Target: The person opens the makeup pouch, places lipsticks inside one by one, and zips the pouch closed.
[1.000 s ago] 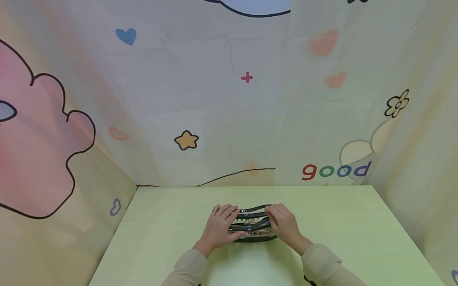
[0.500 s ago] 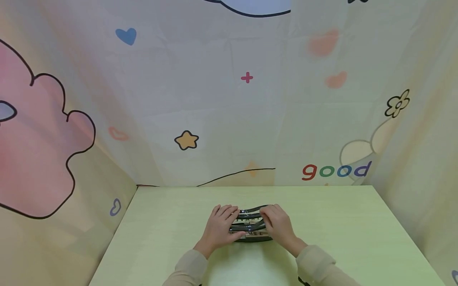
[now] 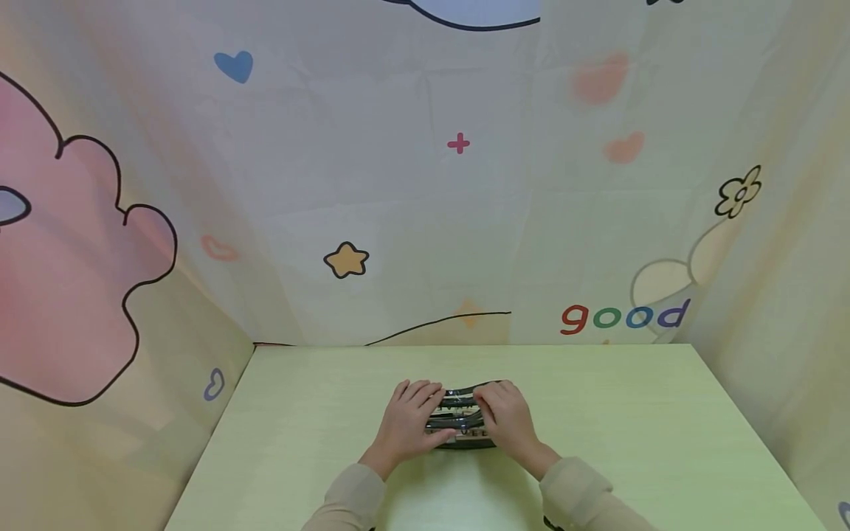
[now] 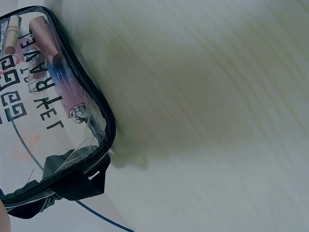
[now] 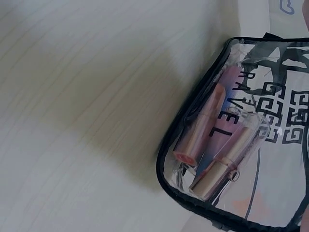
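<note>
A clear pouch [image 3: 468,444] with black trim and black lettering stands on the table between the two hands. My left hand [image 3: 406,422] grips its left end, fingers over the far side and thumb along the near side. At the right part of the top edge, my right hand [image 3: 510,419] has its fingers curled and pinched at the black zipper; the pull itself is hidden. Through the clear film in the right wrist view show a pink lipstick tube [image 5: 200,125] and a gold-coloured tube [image 5: 219,169]. A pink tube [image 4: 70,89] also shows in the left wrist view.
The pale green-yellow table [image 3: 299,413] spreads around the pouch on every side. Behind it hangs a printed cloth [image 3: 398,184] with hearts, a star and the word "good". More printed cloth [image 3: 66,442] borders the left side.
My right hand has slid leftward along the pouch's top edge, nearer to my left hand. The left hand and the pouch have stayed in place.
</note>
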`<state>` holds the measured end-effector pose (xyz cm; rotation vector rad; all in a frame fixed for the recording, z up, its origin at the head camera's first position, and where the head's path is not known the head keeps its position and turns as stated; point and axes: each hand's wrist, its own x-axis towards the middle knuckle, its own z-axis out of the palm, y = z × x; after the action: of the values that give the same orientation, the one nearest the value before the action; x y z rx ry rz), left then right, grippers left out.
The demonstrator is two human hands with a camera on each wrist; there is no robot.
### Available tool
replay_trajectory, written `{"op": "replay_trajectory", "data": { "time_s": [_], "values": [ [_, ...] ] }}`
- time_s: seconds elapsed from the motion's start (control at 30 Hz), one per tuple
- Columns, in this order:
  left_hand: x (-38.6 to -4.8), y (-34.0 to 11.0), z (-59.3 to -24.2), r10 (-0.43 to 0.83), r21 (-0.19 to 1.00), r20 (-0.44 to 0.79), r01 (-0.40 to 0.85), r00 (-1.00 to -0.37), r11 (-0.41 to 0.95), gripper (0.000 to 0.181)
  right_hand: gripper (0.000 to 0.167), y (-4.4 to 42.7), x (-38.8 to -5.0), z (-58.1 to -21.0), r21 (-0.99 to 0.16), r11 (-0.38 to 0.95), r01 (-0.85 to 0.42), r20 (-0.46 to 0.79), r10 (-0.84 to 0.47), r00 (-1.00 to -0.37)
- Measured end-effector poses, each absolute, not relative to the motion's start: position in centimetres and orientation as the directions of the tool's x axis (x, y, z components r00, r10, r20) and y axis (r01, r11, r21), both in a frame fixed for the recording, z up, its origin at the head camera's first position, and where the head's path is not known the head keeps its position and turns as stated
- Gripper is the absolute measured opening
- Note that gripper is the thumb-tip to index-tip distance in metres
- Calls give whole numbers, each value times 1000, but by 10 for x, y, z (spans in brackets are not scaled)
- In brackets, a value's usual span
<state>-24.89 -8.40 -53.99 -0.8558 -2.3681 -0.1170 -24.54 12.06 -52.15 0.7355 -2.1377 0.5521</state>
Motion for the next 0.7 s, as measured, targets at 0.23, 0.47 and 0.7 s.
{"op": "replay_trajectory", "data": {
  "time_s": [0.23,0.47,0.7],
  "values": [
    [-248,-83,-538,540,-84,567,609,-622,789,66,14,115,-243,-521,-124,753,-646,792,-318,-522],
    [-249,-83,-540,535,-90,607,619,-587,781,64,11,109,-240,-519,-118,773,-623,782,-314,-538],
    [-250,-83,-542,530,-95,635,625,-561,775,63,12,105,-238,-520,-126,773,-622,775,-315,-548]
  ]
}}
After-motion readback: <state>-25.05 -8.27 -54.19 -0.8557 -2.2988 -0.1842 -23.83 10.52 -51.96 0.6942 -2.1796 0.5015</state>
